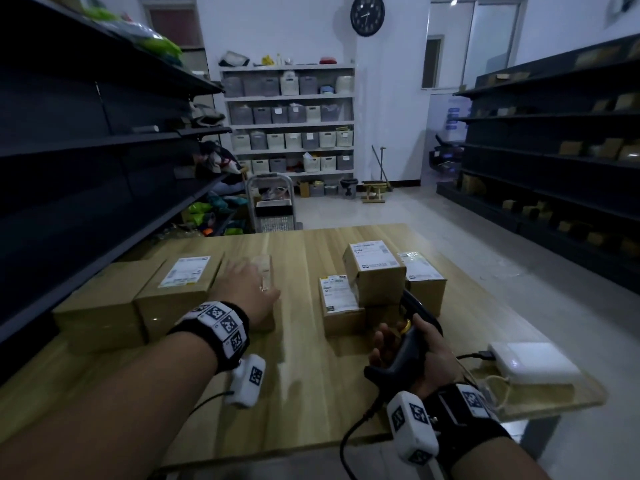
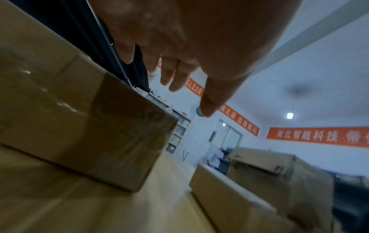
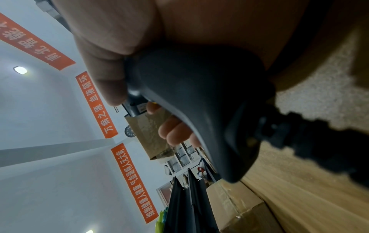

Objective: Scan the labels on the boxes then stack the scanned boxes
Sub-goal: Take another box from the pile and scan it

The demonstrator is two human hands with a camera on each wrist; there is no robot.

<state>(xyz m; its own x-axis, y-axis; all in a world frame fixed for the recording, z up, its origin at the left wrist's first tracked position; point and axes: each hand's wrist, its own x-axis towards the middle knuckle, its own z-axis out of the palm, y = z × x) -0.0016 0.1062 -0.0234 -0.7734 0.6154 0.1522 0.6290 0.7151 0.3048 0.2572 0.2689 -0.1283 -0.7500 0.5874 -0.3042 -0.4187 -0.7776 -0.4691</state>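
Observation:
Several cardboard boxes stand on the wooden table (image 1: pixel 304 375). At the left are a plain box (image 1: pixel 97 306), a labelled box (image 1: pixel 180 289) and a third box (image 1: pixel 265 268). My left hand (image 1: pixel 256 282) is spread over the third box with straight fingers (image 2: pixel 179 78) and holds nothing; a gap shows above that box (image 2: pixel 89 126). At the right, a labelled box (image 1: pixel 374 271) sits on top of others, between a low labelled box (image 1: pixel 339 303) and another one (image 1: pixel 424 278). My right hand (image 1: pixel 405 344) grips a black barcode scanner (image 1: pixel 412 327), fingers curled round its handle (image 3: pixel 199 102).
A white device (image 1: pixel 533 362) with a cable lies at the table's right edge. The scanner's cable (image 1: pixel 349 441) trails off the near edge. Dark shelving (image 1: pixel 86 150) runs close along the left side of the table, and more shelves (image 1: pixel 554 150) stand across the aisle on the right.

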